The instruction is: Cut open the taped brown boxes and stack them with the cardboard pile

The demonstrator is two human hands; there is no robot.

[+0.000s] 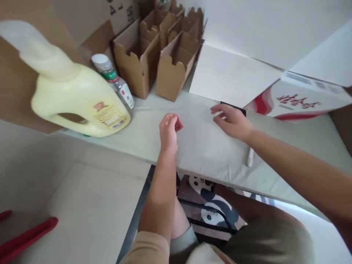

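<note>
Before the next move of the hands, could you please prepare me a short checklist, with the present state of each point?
1. Left hand holds nothing: cannot tell; its fingers are curled.
2. Right hand holds nothing: ok, as far as visible; thumb and fingers are apart.
3. Dark flat object fully visible: not ok; the right hand covers part of it.
4. Yellow bottle apart from both hands: ok.
5. White cap on the clear bottle: ok.
6. Front cardboard boxes open at the top: ok.

It looks like a home. A panda mat shows below a cloth-covered table, the floor is tiled, and a jug stands by a bottle.
</note>
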